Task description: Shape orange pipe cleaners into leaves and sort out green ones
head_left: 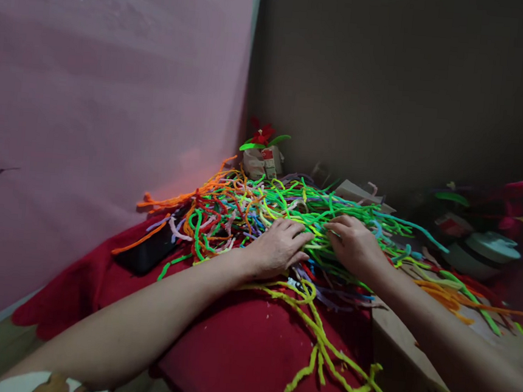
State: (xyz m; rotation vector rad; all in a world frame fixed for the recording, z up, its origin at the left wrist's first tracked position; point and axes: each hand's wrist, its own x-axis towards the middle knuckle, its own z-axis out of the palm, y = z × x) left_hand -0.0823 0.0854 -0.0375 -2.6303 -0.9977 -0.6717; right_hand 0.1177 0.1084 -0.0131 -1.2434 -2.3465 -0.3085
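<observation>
A tangled heap of pipe cleaners in many colours covers the far part of a red-cloth-covered surface. My left hand rests palm down on the near side of the heap, its fingers spread over the stems. Just to its right, my right hand has its fingers drawn together at the green pipe cleaners, seemingly pinching one; the fingertips are partly hidden. Yellow pipe cleaners trail from under the heap towards me across the red cloth.
A black phone-like slab lies partly under the heap on the left. Behind stands a potted red flower of fuzzy stems. On the right are a pale pot, a pink flower and orange pipe cleaners on cardboard. Walls close off the left and back.
</observation>
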